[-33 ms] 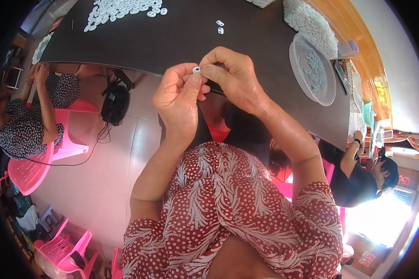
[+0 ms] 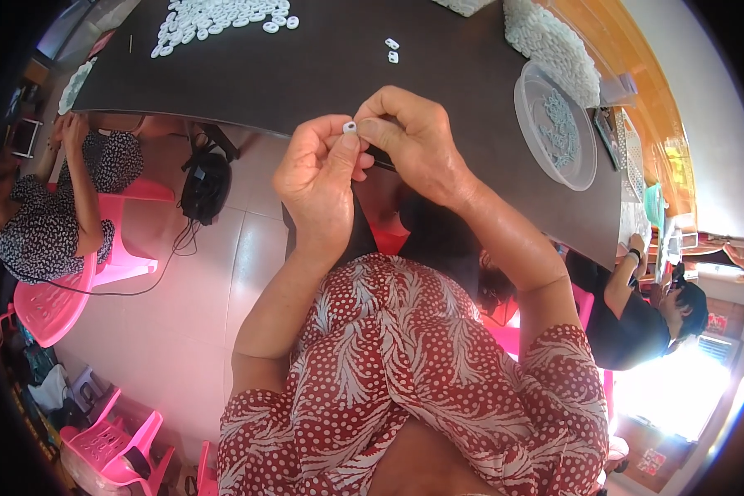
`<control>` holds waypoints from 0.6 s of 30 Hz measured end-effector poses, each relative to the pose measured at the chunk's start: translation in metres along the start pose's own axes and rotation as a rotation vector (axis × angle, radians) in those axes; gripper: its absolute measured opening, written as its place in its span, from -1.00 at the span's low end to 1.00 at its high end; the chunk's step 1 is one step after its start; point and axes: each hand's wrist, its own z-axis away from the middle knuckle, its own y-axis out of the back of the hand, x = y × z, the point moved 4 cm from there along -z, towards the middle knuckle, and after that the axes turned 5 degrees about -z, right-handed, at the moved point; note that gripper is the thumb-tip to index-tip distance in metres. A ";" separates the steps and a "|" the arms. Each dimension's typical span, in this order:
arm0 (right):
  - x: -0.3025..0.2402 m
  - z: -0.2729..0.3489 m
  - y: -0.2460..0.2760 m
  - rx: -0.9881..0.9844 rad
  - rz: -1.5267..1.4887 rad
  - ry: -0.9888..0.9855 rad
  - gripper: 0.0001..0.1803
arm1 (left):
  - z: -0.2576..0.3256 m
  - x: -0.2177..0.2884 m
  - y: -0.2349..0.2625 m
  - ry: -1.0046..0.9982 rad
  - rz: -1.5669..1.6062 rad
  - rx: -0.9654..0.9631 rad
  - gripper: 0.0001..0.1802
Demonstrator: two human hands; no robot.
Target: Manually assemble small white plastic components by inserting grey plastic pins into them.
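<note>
My left hand and my right hand meet in front of my chest at the near edge of a dark table. Together their fingertips pinch a small white ring-shaped piece. A thin dark sliver shows under my right hand; I cannot tell what it is. Two loose white pieces lie on the table beyond my hands. A spread of several white pieces lies at the far left of the table. A heap of white pieces lies at the far right.
A clear round plastic dish with small pale parts stands on the table's right side. A person in a dotted dress sits left on a pink chair. Another person in black sits right. A black bag lies on the floor. Pink chairs stand lower left.
</note>
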 end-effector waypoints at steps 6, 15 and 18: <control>-0.007 -0.005 -0.010 0.025 0.081 0.108 -0.90 | -0.003 0.002 0.006 -0.011 -0.015 0.040 -0.89; 0.007 -0.083 -0.009 0.024 0.120 -0.019 -0.80 | -0.023 0.016 0.032 -0.032 0.041 0.153 -0.86; 0.035 -0.129 -0.016 0.112 0.351 0.101 -0.80 | -0.024 0.017 0.033 -0.024 0.060 0.140 -0.87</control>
